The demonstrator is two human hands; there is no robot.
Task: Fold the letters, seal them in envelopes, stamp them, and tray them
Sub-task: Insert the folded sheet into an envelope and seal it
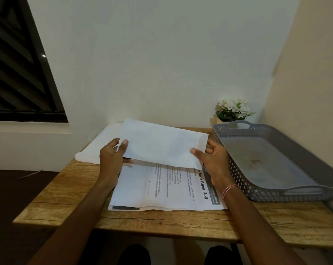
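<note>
White envelope [161, 144], one; grey tray [238, 178], one.

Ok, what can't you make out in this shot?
Head view.
The envelope, pinched by left hand and right hand: contents unseen.
The printed sheets: far part covered by the envelope, small print blurred.
The flowers: pot mostly hidden behind the tray.
The dark thing under the sheets: mostly covered.

The room was dimly and evenly lit from overhead, with soft shadows. The window [18, 60] was dark. Straight edges bowed toward the corners, and fine print looked soft.
</note>
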